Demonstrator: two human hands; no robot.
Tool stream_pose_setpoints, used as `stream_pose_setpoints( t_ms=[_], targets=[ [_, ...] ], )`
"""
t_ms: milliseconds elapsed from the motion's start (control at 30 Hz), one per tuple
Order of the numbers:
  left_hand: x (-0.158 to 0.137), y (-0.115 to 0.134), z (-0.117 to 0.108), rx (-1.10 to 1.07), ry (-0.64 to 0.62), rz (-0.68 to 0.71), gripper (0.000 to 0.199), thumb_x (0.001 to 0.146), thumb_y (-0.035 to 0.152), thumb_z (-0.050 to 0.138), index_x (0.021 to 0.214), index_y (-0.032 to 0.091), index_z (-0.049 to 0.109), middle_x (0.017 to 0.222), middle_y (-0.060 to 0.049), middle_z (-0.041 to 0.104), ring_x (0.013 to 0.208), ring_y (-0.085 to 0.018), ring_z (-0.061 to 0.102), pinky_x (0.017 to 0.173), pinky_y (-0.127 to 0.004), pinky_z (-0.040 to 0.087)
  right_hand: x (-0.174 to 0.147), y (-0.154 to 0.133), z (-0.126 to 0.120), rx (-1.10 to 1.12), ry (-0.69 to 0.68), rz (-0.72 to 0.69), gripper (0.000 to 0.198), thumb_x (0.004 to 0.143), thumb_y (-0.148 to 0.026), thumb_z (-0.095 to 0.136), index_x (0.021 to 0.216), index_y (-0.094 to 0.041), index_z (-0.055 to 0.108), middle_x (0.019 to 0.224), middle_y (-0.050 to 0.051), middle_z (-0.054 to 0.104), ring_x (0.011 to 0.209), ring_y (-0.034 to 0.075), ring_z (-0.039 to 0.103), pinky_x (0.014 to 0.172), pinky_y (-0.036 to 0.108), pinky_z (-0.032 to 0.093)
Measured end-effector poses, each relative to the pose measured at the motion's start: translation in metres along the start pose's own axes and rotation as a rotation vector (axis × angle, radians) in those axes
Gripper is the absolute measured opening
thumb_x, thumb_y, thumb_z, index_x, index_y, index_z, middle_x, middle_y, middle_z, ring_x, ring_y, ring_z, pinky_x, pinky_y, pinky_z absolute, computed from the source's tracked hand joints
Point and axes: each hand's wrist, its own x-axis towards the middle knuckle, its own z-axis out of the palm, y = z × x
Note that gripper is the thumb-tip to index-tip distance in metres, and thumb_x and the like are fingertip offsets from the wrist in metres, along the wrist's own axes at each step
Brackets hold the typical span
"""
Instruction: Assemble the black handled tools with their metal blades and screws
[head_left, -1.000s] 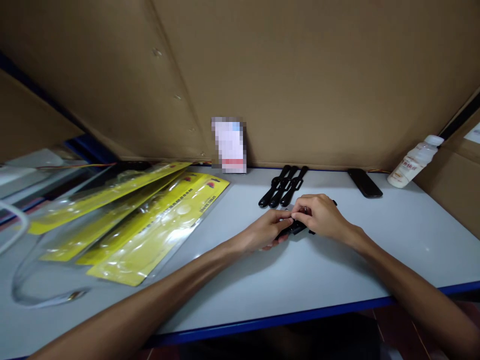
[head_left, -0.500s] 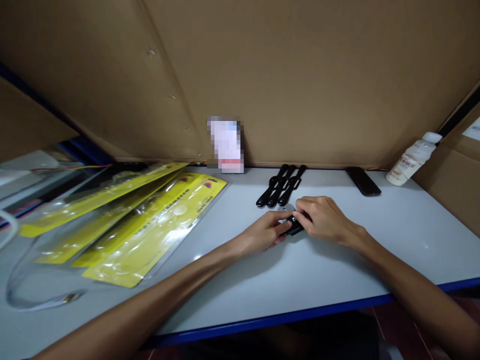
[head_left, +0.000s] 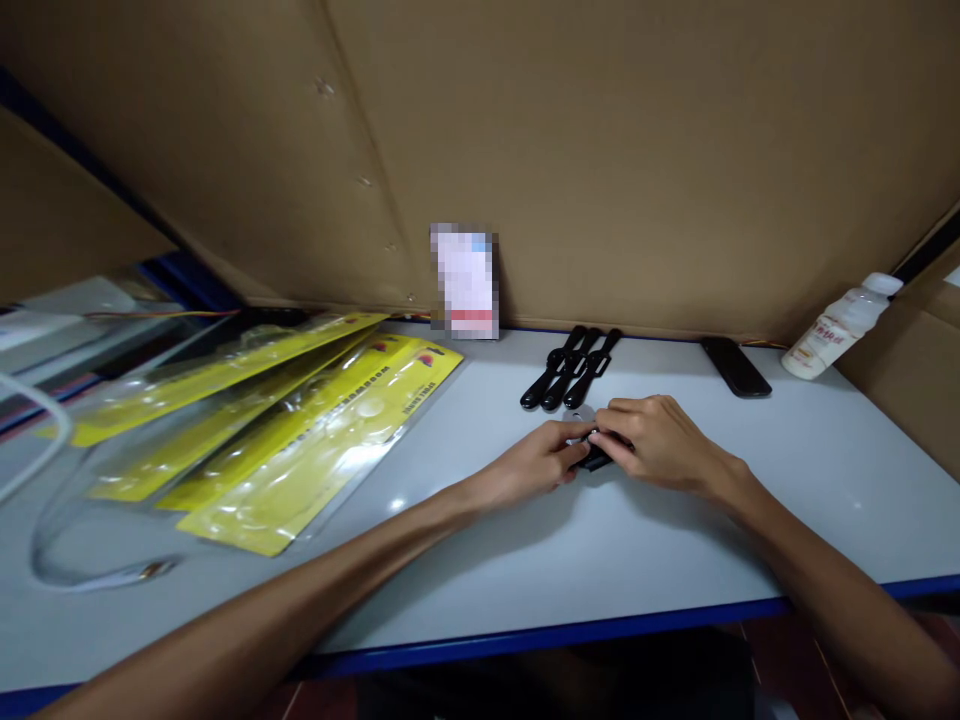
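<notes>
Both hands meet over the middle of the table on a small black part (head_left: 598, 462), mostly covered by fingers, so its kind is unclear. My left hand (head_left: 534, 462) pinches it from the left, fingers closed. From the right, my right hand (head_left: 656, 440) grips it with thumb and fingertips together. A pale, shiny rounded piece (head_left: 580, 415) shows just behind the fingertips. Beyond the hands, three black spokeshaves (head_left: 571, 367) with long handles lie side by side, touching neither hand.
Yellow-backed clear packages (head_left: 322, 450) overlap on the left, beside a white cable (head_left: 112, 578). A blurred-out phone-like screen (head_left: 469, 285) leans on the cardboard wall (head_left: 600, 150). A black phone (head_left: 736, 367) and a tilted white bottle (head_left: 836, 330) are at the right.
The camera view has shifted slightly, moving the scene a little to the right. Both hands stay on the black part; the right fingers now cover more of it.
</notes>
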Motion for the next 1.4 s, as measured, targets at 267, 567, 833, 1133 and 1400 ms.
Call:
stream_pose_setpoints(
  t_ms=[267, 567, 833, 1133, 1400],
  targets=[
    [0.0, -0.012, 0.001, -0.03, 0.059, 0.053, 0.029, 0.095, 0.035, 0.046, 0.116, 0.016, 0.049, 0.062, 0.008, 0.039, 0.05, -0.008, 0.035, 0.049, -0.022, 0.029, 0.012, -0.009, 0.01, 0.063, -0.024, 0.231, 0.023, 0.087, -0.019, 0.051, 0.066, -0.017, 0.061, 0.062, 0.001, 0.058, 0.055, 0.012, 0.038, 0.056, 0.03, 0.022],
    [-0.003, 0.005, 0.0, 0.007, 0.023, -0.017, 0.023, 0.094, 0.033, 0.044, 0.107, 0.016, 0.053, 0.052, 0.008, 0.044, 0.04, -0.007, 0.031, 0.045, -0.022, 0.024, 0.011, -0.009, 0.014, 0.048, 0.005, 0.314, 0.022, 0.091, -0.026, 0.056, 0.072, -0.019, 0.064, 0.063, 0.001, 0.059, 0.056, 0.014, 0.044, 0.055, 0.03, 0.021],
    [-0.005, 0.007, 0.0, -0.014, 0.025, -0.106, 0.016, 0.093, 0.035, 0.046, 0.096, 0.019, 0.048, 0.054, 0.008, 0.048, 0.039, -0.007, 0.031, 0.044, -0.021, 0.025, 0.003, -0.004, 0.003, 0.157, -0.01, 0.15, 0.01, 0.09, -0.016, 0.062, 0.083, -0.02, 0.069, 0.084, 0.0, 0.067, 0.072, 0.013, 0.054, 0.062, 0.028, 0.029],
    [-0.001, 0.004, -0.002, -0.03, 0.01, -0.134, 0.016, 0.094, 0.033, 0.045, 0.099, 0.018, 0.049, 0.053, 0.009, 0.047, 0.038, -0.007, 0.031, 0.04, -0.02, 0.024, 0.004, -0.002, -0.003, 0.325, 0.135, 0.26, 0.01, 0.091, -0.023, 0.061, 0.088, -0.021, 0.07, 0.081, 0.0, 0.068, 0.07, 0.013, 0.056, 0.065, 0.027, 0.035],
    [-0.002, 0.006, -0.003, -0.034, -0.01, -0.141, 0.023, 0.093, 0.04, 0.047, 0.101, 0.019, 0.048, 0.055, 0.009, 0.046, 0.038, -0.007, 0.032, 0.037, -0.018, 0.023, 0.007, -0.012, 0.009, 0.257, 0.062, 0.233, 0.009, 0.081, -0.011, 0.06, 0.08, -0.019, 0.064, 0.078, -0.001, 0.066, 0.066, 0.012, 0.053, 0.062, 0.026, 0.034]
  ],
)
